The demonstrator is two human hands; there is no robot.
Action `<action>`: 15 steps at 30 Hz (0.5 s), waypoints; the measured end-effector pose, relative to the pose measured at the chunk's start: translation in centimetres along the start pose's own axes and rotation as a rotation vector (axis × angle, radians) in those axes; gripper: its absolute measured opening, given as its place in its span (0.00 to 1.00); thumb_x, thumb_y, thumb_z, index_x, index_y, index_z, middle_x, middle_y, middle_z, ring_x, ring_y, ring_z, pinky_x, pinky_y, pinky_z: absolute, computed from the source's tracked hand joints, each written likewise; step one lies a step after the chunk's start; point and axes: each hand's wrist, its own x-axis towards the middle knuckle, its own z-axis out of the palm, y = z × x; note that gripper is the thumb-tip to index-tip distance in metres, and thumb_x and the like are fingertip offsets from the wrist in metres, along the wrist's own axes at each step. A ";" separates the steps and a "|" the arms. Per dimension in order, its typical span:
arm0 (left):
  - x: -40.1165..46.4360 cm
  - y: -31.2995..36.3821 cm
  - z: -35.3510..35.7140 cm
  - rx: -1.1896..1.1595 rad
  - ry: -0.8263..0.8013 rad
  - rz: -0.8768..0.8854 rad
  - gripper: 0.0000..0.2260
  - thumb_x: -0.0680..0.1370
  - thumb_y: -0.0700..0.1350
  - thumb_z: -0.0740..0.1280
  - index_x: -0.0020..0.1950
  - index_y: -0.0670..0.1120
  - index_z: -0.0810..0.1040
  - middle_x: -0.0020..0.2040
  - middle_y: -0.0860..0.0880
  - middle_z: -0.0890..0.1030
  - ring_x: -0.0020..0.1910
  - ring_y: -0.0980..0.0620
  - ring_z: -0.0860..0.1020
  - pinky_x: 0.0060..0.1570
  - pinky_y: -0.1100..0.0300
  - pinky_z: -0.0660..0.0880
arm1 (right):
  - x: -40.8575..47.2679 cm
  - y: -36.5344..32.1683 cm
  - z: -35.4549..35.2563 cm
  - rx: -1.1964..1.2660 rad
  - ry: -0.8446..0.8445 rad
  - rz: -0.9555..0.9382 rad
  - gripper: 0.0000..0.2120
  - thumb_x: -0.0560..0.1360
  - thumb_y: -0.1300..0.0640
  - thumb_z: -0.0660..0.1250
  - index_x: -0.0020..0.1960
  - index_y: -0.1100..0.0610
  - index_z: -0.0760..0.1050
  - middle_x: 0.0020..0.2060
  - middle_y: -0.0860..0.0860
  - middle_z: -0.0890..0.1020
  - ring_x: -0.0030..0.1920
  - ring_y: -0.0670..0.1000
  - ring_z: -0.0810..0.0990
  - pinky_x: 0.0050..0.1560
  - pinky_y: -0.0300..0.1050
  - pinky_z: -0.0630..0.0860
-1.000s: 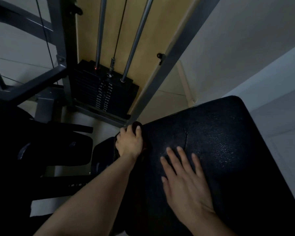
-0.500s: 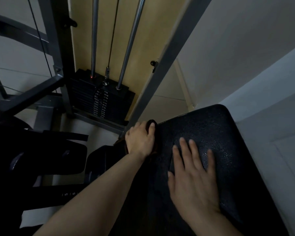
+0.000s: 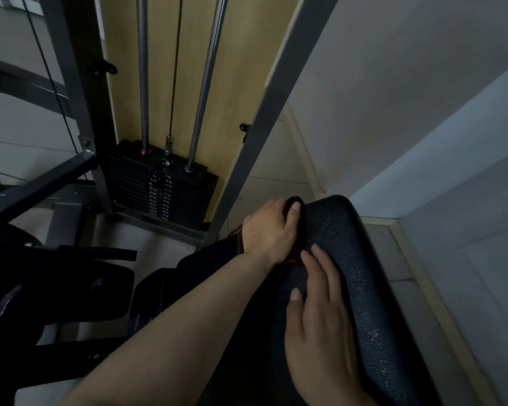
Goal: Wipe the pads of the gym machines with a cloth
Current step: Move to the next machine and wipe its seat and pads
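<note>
A black textured pad [image 3: 352,276] of a gym machine fills the lower right, running away from me. My left hand [image 3: 269,230] grips a dark cloth [image 3: 296,200] bunched at the pad's far left corner; only a small fold of cloth shows past the fingers. My right hand [image 3: 317,320] rests flat on the pad's left side, fingers straight and pointing toward the left hand, almost touching it.
A black weight stack [image 3: 159,189] with two chrome guide rods [image 3: 206,83] and a cable stands behind the pad inside a grey steel frame [image 3: 264,118]. Dark seat parts [image 3: 71,291] lie to the left. A white wall [image 3: 452,142] borders the pad's right.
My left hand with the cloth has slid up along the pad's left edge to its far corner. My right hand has shifted left, closer to it. The view has swung right.
</note>
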 end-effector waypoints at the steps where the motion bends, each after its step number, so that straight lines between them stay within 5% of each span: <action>1: 0.2 0.7 0.0 -0.003 -0.007 0.017 0.19 0.82 0.57 0.52 0.59 0.47 0.75 0.53 0.47 0.79 0.53 0.47 0.76 0.54 0.50 0.70 | -0.1 0.0 -0.3 0.007 0.033 0.000 0.23 0.77 0.53 0.55 0.71 0.54 0.65 0.72 0.44 0.62 0.66 0.42 0.66 0.60 0.37 0.66; 6: 0.6 3.5 0.3 0.012 0.003 0.177 0.24 0.77 0.59 0.48 0.59 0.47 0.75 0.52 0.47 0.77 0.52 0.45 0.76 0.50 0.51 0.71 | -0.7 0.4 -1.1 0.059 0.140 0.014 0.24 0.76 0.46 0.53 0.70 0.52 0.65 0.69 0.46 0.66 0.62 0.44 0.70 0.57 0.36 0.68; 11: 0.6 4.9 0.4 -0.012 -0.005 0.360 0.22 0.79 0.58 0.50 0.62 0.48 0.75 0.53 0.46 0.76 0.52 0.45 0.76 0.49 0.51 0.70 | -0.8 0.4 -2.4 0.200 0.268 0.004 0.23 0.79 0.40 0.51 0.70 0.50 0.62 0.69 0.47 0.64 0.68 0.49 0.68 0.64 0.42 0.65; 15: -0.1 6.7 1.0 0.039 -0.024 0.549 0.21 0.77 0.57 0.52 0.54 0.47 0.80 0.53 0.48 0.77 0.52 0.47 0.74 0.53 0.50 0.68 | -0.4 0.5 -3.8 0.234 0.303 -0.019 0.25 0.79 0.38 0.46 0.71 0.50 0.60 0.69 0.47 0.62 0.70 0.50 0.65 0.67 0.41 0.63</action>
